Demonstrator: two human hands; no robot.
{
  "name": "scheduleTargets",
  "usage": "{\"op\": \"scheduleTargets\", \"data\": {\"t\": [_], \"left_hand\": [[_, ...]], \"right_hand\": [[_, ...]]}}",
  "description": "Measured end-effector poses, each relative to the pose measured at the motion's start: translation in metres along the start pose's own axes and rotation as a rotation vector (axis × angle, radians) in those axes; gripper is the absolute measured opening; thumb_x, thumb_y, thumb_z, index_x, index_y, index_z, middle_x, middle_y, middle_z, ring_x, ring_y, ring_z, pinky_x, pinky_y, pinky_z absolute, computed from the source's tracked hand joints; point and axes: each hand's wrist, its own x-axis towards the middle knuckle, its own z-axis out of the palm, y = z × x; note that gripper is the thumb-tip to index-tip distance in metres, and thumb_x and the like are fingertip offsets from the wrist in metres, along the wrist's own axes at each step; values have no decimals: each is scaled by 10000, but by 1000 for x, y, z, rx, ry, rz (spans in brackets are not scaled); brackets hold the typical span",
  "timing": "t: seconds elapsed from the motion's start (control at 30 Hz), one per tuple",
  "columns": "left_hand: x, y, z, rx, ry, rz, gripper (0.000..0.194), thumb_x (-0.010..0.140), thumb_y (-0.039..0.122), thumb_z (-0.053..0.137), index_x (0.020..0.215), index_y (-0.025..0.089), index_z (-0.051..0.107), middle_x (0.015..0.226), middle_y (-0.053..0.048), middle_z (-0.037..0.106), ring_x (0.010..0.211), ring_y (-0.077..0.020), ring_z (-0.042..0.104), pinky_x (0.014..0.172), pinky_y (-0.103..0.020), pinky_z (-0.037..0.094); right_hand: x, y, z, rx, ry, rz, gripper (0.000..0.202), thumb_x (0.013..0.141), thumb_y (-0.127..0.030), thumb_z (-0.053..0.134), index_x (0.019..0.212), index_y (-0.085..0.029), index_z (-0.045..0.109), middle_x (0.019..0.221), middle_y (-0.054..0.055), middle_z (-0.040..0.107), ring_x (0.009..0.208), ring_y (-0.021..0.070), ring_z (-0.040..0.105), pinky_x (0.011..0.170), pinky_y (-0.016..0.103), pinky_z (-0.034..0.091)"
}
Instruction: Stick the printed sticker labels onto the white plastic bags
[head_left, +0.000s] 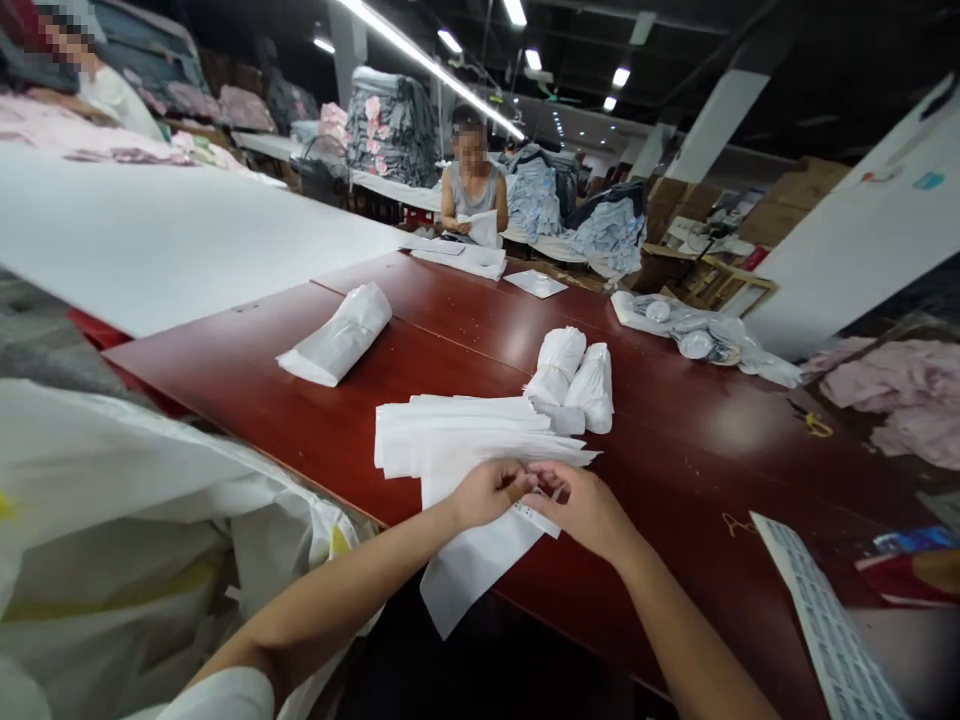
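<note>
My left hand (487,492) and my right hand (589,508) meet fingertip to fingertip over the near edge of the table, both with fingers pinched. Whatever sits between the fingertips is too small and covered to make out. Directly beneath them lies a white sheet (469,575), thin like a plastic bag, its lower end hanging past the table edge. Small dark printed marks show under my right fingers. Just beyond my hands, a fanned pile of white sheets (457,430) is spread across the reddish-brown table (660,480).
Behind the pile stand two rolled white bundles (559,362); another folded bundle (337,335) lies left. On the right are a printed label sheet (821,620), yellow-handled scissors (814,420) and plastic-wrapped items (690,335). Across the table a person (472,190) handles white material.
</note>
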Motion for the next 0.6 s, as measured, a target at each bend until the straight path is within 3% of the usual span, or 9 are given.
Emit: {"op": "scheduleTargets", "data": {"t": [0.1, 0.17, 0.33, 0.5, 0.6], "left_hand": [[-4, -7, 4, -21, 17, -31, 505, 972, 613, 518, 736, 170, 574, 639, 31, 496, 591, -111, 438, 552, -239, 355], [-7, -7, 4, -1, 31, -48, 524, 966, 616, 530, 681, 176, 527, 608, 47, 435, 579, -104, 389, 542, -241, 315], [-6, -3, 2, 83, 63, -61, 578, 988, 614, 478, 605, 184, 429, 574, 51, 385, 568, -104, 355, 538, -256, 288], [-7, -2, 6, 148, 82, -26, 560, 1003, 581, 470, 605, 190, 430, 578, 46, 407, 563, -109, 376, 541, -262, 298], [-9, -2, 7, 182, 103, -17, 549, 1012, 555, 475, 603, 193, 422, 566, 46, 403, 558, -113, 384, 546, -264, 301]], "right_hand": [[-16, 18, 19, 176, 3, 82, 468, 855, -475, 715, 1279, -284, 665, 861, -1, 734, 775, 195, 676, 752, 340, 555], [-19, 23, 30, 248, 37, 85, 431, 865, -472, 699, 1244, -267, 679, 839, 7, 735, 784, 203, 686, 751, 343, 563], [-21, 24, 35, 101, 198, -56, 212, 902, -443, 654, 973, -270, 754, 996, 49, 747, 903, 234, 697, 767, 359, 587], [-26, 21, 35, 56, 253, -107, 289, 901, -413, 673, 1159, -289, 711, 1032, 52, 706, 806, 205, 655, 638, 323, 579], [-28, 17, 37, -1, 251, -157, 169, 918, -373, 651, 1026, -288, 748, 1005, 54, 682, 751, 185, 616, 554, 289, 528]]}}
